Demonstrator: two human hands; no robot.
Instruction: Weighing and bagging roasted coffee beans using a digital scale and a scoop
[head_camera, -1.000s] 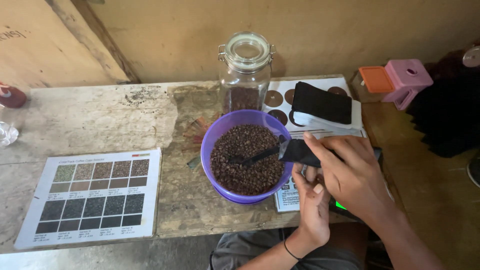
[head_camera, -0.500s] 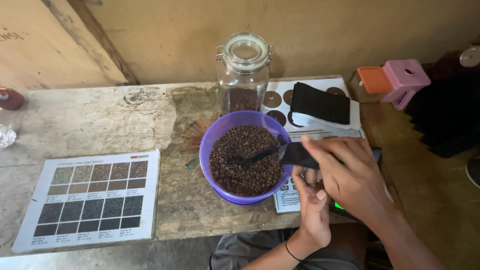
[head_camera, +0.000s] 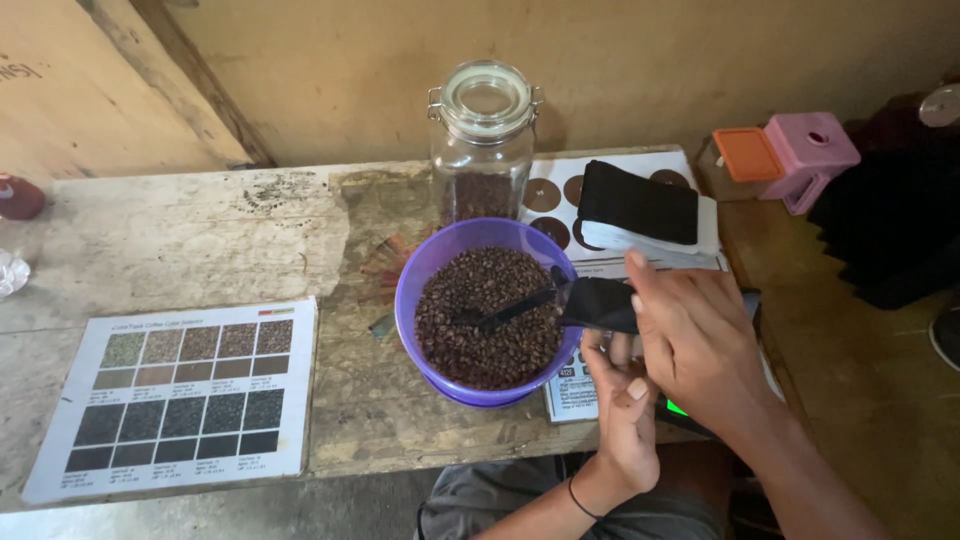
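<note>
Purple plastic forms the bowl (head_camera: 420, 300) that sits on the worn wooden table (head_camera: 200, 240), just left of both hands. A black scoop-like tool (head_camera: 560, 303) reaches from the hands over the bowl's right rim, its thin dark tip lying on the roasted coffee beans (head_camera: 480, 330). The right hand (head_camera: 700, 345) covers the wide back end of the tool from above, fingers curled down around it, so it appears clamped on the tool. The left hand (head_camera: 625, 410) rises from below, just beside the bowl's outer wall, its fingers bent up against the underside of the tool; whether it truly grips is hard to tell.

The beans are dark brown and glossy and fill the bowl most of the way up.

One bowl, one tool, and one glass clip-top jar (head_camera: 485, 150) stand here, the jar just behind the bowl with a low layer of beans inside. Two printed sheets lie flat: a chart of bean-colour squares (head_camera: 180, 390) to the left, and a card with brown discs (head_camera: 560, 190) behind the hands. One black pouch (head_camera: 640, 205) rests on that card. One pink block (head_camera: 810, 150) with an orange lid sits at the far right.
</note>
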